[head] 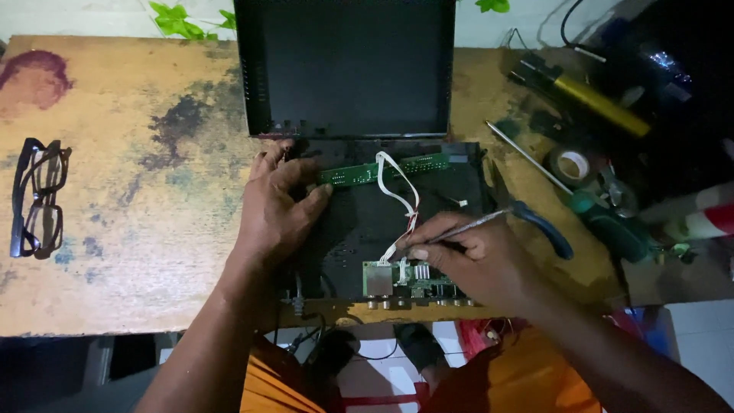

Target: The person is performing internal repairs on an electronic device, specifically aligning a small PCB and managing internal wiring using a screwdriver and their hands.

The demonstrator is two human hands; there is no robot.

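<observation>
Opened black device case (382,222) flat on the wooden worktop (138,191), narrow green circuit strip (382,170) along its far edge, white ribbon cable (401,199) looping down to a small green board (405,279) at the near edge, thin blue-handled screwdriver (497,218) angled tip-down onto that board

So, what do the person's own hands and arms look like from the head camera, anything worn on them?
Both arms are bare from wrist to above the elbow: no sleeves reach the forearms. The left hand and right hand wear no gloves, and no rings, watch or bracelets show. Orange clothing appears at the bottom edge, beneath the arms.
</observation>
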